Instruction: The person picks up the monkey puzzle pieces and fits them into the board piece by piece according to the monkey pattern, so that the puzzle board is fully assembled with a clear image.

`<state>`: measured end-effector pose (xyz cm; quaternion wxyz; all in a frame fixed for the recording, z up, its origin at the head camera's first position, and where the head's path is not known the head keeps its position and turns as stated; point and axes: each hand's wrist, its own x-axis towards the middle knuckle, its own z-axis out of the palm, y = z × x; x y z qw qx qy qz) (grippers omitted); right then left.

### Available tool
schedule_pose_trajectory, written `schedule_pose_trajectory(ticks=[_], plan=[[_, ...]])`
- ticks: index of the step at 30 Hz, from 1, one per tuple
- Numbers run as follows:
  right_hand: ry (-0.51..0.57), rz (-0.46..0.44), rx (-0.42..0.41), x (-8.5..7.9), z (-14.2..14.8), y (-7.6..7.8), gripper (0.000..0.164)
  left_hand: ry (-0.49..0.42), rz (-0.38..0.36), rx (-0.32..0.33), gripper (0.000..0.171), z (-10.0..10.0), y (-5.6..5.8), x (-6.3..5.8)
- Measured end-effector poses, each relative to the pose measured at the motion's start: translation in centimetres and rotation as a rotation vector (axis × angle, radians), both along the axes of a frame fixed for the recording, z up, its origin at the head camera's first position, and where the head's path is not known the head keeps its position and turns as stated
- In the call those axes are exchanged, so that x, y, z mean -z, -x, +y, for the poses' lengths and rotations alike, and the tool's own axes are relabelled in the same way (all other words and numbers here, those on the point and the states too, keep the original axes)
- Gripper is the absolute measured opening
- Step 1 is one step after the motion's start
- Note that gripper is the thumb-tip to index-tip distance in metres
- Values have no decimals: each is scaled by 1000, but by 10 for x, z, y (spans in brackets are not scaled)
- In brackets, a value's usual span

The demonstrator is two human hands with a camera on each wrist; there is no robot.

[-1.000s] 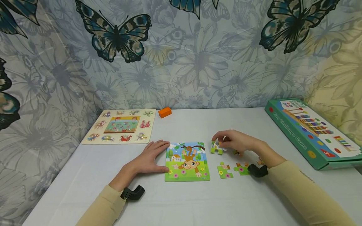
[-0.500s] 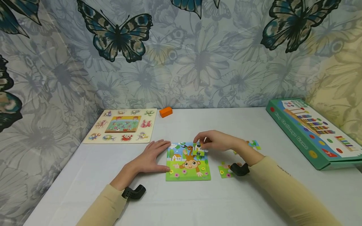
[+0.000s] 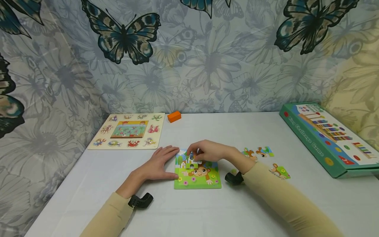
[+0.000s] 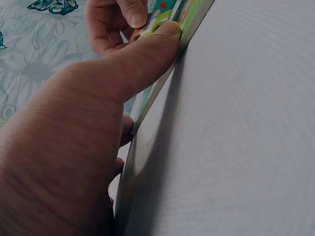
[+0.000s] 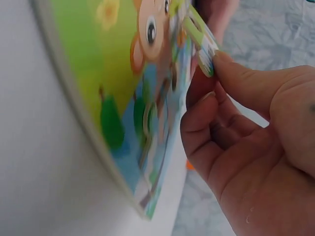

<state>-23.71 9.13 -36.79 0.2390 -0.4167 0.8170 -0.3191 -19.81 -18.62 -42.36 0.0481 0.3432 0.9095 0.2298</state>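
A square monkey puzzle board (image 3: 185, 184) lies on the white table. My left hand (image 3: 155, 164) rests at its left side, fingers spread, the thumb (image 4: 147, 54) lying on the board's edge. Over the upper left part of the board, my right hand (image 3: 208, 151) pinches a green and white puzzle piece (image 3: 191, 163) between thumb and fingers. In the right wrist view that piece (image 5: 202, 44) is tilted above the picture. Whether it touches the board cannot be told. The right hand hides the board's upper right part.
Loose puzzle pieces lie right of the board: two side by side (image 3: 264, 151), another nearer (image 3: 279, 171), one mostly hidden by the right wrist. A sea-animal board (image 3: 97, 135) lies back left beside an orange block (image 3: 174, 117). A green game box (image 3: 328, 141) stands right.
My right hand has carried the puzzle piece left, from the loose pieces to above the board's upper left part. My left hand has stayed at the board's side.
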Motion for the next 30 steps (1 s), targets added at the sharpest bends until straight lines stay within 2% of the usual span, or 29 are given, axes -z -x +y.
schedule_pose_trajectory(ticks=[7,14,30], plan=[[-31,73,-38,3,-18,-4,21,-15,0,7,96,0,0,0],[-62,142,-25,4,-27,-9,19,-16,-3,8,96,0,0,0],[-149,187,5,6,-30,-23,30,-8,7,8,96,-1,0,0]])
